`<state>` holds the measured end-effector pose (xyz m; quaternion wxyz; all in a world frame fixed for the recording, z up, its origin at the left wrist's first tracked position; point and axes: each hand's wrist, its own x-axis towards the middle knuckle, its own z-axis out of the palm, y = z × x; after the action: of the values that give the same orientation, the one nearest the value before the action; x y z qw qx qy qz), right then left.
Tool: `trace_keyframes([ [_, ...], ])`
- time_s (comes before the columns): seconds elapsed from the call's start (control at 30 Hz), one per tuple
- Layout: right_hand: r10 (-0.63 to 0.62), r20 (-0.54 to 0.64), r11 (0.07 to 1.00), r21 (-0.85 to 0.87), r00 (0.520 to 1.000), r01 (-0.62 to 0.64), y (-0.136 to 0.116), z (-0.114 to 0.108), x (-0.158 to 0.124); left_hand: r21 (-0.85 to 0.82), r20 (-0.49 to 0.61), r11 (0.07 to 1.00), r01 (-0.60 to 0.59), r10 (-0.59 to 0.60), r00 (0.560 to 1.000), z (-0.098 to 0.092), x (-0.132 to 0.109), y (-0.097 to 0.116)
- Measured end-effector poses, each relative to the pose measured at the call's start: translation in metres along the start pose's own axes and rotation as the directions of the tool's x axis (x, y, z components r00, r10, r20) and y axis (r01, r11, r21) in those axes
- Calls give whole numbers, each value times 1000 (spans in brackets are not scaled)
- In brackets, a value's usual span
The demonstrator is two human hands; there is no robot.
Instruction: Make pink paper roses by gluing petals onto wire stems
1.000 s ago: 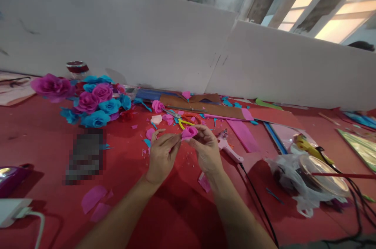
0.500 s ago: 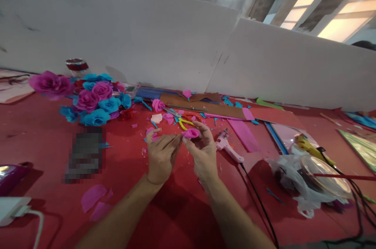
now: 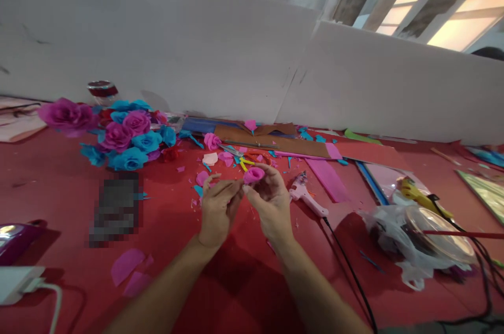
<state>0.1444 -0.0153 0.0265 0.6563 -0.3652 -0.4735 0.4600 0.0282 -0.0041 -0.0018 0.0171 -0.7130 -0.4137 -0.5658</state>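
A small pink paper flower (image 3: pixel 254 175), rolled into a cup-like bud, is held up over the middle of the red table. My right hand (image 3: pixel 273 202) pinches it between thumb and fingers from the right. From the other side, my left hand (image 3: pixel 218 210) is closed with its fingertips at the flower's base; what lies within those fingers is hidden. Behind the flower lie yellow-handled pliers (image 3: pixel 244 162). A pink glue gun (image 3: pixel 307 196) rests just right of my right hand, its black cord running toward me.
Finished blue and pink paper flowers (image 3: pixel 129 137) are bunched at the back left. Loose pink petals (image 3: pixel 128 265) lie front left. A plastic bag (image 3: pixel 394 239), a round container and a yellow glue gun (image 3: pixel 417 195) crowd the right. A white partition (image 3: pixel 177 50) bounds the back.
The pink flower has turned so that its opening faces more upward, and has shifted slightly left and up. Both hands keep their hold around it.
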Motion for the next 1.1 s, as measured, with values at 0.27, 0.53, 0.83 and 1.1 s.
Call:
trace_keyframes([
  [0.27,23,26,999,-36,999,-22,7,-3,2,-136,106,964,227,-214,971,-1,3,0],
  [0.53,-94,36,985,-145,995,98,6,-2,0,16,28,1000,7,-8,1000,-2,0,-3],
  [0.83,-90,37,986,-138,995,95,7,-4,0,79,0,997,-17,17,1000,-3,2,1],
  [1.1,-50,-36,986,-162,998,44,5,-5,1,68,65,998,18,-22,998,-4,4,5],
])
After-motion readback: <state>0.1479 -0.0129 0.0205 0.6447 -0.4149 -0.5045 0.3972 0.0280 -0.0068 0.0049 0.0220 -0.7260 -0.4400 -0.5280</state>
